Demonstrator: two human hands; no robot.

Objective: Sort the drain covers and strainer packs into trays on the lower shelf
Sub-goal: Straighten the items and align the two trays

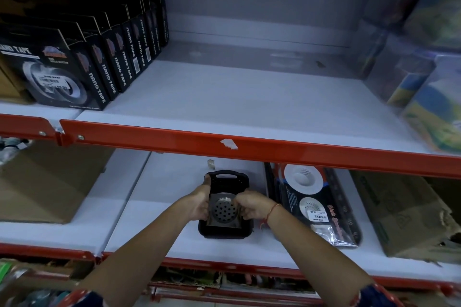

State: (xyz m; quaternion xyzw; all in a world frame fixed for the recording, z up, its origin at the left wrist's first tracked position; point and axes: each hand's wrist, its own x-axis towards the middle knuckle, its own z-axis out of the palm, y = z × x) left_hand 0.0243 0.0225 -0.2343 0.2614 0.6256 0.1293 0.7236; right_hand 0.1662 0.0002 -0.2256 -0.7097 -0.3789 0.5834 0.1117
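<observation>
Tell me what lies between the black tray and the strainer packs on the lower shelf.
In the head view, the right hand and wrist reach across that gap; beneath them only bare white shelf shows between the black tray and the strainer packs.

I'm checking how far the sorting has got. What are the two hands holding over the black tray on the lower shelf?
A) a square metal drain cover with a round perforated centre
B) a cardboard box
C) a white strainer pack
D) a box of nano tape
A: the left hand and right hand grip the sides of a metal drain cover with a perforated round centre, over the black tray.
</observation>
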